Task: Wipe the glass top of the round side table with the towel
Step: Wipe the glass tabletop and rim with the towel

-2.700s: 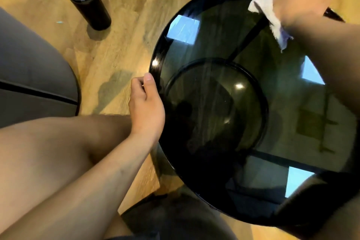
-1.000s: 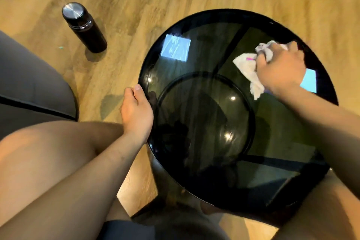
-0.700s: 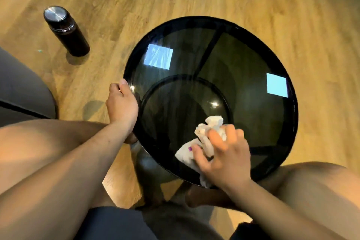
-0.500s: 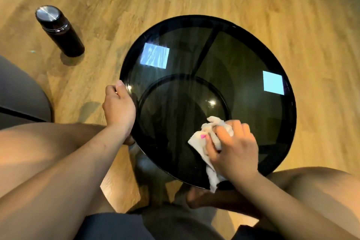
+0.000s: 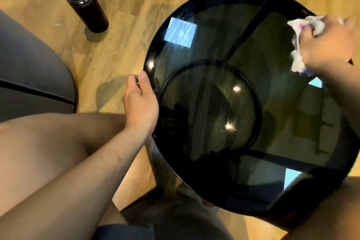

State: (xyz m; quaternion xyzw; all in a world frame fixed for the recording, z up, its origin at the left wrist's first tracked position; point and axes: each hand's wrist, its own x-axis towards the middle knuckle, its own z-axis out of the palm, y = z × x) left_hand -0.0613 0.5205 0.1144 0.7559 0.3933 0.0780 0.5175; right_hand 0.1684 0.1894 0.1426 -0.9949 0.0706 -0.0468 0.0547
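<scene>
since before, right hand (image 5: pixel 329 43) moved to far rim, clutching blurred towel (image 5: pixel 298 45); left hand (image 5: pixel 141 101) grips glass top (image 5: pixel 253 45).

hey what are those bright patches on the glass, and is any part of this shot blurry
Head view: the pale squares and small white dots on the glass top are glare from reflected lights; the right hand and white towel at the far rim are motion-blurred; the left hand gripping the near-left edge and the black flask on the floor are sharper; wide-angle distortion bends the table's outline.
</scene>
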